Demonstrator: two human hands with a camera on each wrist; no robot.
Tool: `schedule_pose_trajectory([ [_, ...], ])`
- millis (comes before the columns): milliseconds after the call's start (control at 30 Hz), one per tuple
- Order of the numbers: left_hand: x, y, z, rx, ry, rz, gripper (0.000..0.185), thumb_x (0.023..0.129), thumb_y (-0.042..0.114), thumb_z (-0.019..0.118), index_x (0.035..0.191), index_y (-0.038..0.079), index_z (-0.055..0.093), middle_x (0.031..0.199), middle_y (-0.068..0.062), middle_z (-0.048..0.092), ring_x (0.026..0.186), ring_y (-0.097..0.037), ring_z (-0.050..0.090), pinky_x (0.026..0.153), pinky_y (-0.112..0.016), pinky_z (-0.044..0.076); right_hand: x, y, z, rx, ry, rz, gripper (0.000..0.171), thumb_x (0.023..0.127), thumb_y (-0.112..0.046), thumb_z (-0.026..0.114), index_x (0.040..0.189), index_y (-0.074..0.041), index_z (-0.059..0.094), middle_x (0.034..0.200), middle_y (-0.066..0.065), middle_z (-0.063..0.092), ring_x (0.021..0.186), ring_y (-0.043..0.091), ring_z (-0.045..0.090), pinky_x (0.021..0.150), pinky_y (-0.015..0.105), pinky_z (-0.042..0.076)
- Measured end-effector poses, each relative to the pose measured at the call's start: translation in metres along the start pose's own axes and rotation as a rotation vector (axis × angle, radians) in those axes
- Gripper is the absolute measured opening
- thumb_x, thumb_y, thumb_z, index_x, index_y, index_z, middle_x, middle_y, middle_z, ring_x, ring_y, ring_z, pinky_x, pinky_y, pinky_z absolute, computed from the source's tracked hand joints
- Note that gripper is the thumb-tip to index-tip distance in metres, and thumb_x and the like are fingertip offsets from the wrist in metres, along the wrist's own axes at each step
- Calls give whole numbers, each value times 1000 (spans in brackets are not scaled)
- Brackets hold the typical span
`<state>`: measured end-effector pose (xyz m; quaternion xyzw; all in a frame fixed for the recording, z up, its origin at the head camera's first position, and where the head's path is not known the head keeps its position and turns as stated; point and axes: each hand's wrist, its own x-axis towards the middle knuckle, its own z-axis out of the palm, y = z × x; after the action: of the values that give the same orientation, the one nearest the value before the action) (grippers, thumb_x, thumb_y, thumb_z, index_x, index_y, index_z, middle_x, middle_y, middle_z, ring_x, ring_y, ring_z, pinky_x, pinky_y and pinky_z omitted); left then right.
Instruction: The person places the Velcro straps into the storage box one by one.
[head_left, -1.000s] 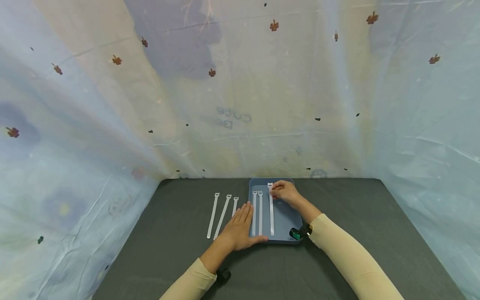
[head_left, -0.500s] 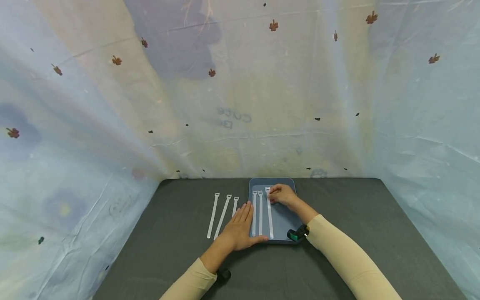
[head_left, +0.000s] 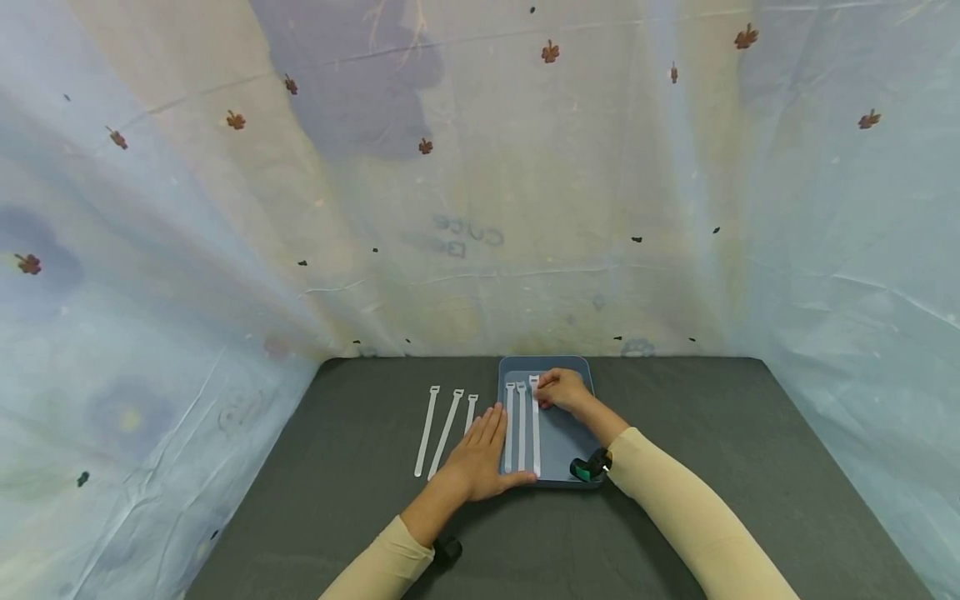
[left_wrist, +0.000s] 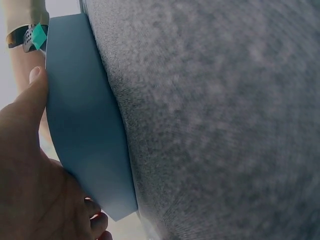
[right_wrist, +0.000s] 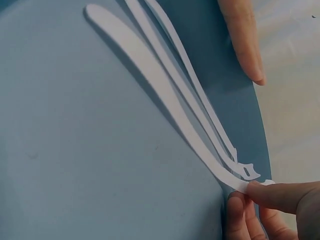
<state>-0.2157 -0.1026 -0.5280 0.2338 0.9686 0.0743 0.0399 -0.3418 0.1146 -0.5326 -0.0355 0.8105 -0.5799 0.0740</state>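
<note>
Head view showed you at a dark grey surface [head_left: 675, 433] with a blue tray [head_left: 566, 446] in front of you. Your right hand [head_left: 564, 389] pinched the slotted head end of a white strap [head_left: 536, 425] between thumb and fingertips [right_wrist: 280, 192], and that strap lay lengthwise on the tray floor, just beside two thinner straps [head_left: 514, 421] already lying there side by side. Your left hand [head_left: 480, 454] rested flat with straight, relaxed fingers at the tray's left edge, its thumb [left_wrist: 30, 100] laid along the near rim (holding nothing, only steadying). Three more straps [head_left: 447, 429] lay on the surface to the left of the tray, well apart from your right hand.

By the look of it, the step in hand was setting this third strap down in line with its neighbours; it seemed nearly placed, with only the head end still between your fingers. The next move would likely have called for letting go without dragging the strap askew, then reaching across the left hand to the straps outside. The right wrist view showed the strap's far tail flat on the tray, so little lift remained.
</note>
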Motion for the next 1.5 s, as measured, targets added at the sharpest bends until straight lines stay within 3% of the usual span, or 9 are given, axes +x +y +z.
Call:
schedule_pose_trajectory([
  [367, 1, -5, 8, -54, 45, 34, 124, 93, 92, 40, 170, -3, 17, 179, -21, 12, 166, -37, 13, 133, -51, 17, 0, -2, 1, -55, -8, 23, 14, 97, 2, 76, 105, 8, 66, 86, 11, 72, 69, 14, 67, 65, 29, 61],
  [733, 6, -13, 20, -10, 54, 31, 124, 92, 92, 41, 171, 0, 14, 180, -18, 8, 166, -35, 12, 133, -51, 19, -1, -3, 3, -127, 9, 20, 13, 96, -1, 78, 102, 6, 69, 82, 10, 73, 65, 15, 68, 61, 28, 59],
  [1100, 1, -7, 12, -70, 65, 44, 125, 93, 92, 42, 170, -3, 17, 179, -21, 11, 165, -39, 15, 133, -51, 17, -3, -3, 3, -115, 29, 24, 13, 94, 1, 80, 100, 6, 70, 82, 12, 74, 67, 19, 71, 62, 31, 61],
  [1500, 0, -4, 6, -38, 26, 18, 123, 93, 90, 44, 170, -2, 16, 179, -20, 9, 166, -37, 12, 134, -50, 17, -4, -7, 1, -120, -5, 26, 13, 96, -2, 78, 102, 5, 70, 86, 13, 73, 71, 20, 72, 65, 32, 62],
])
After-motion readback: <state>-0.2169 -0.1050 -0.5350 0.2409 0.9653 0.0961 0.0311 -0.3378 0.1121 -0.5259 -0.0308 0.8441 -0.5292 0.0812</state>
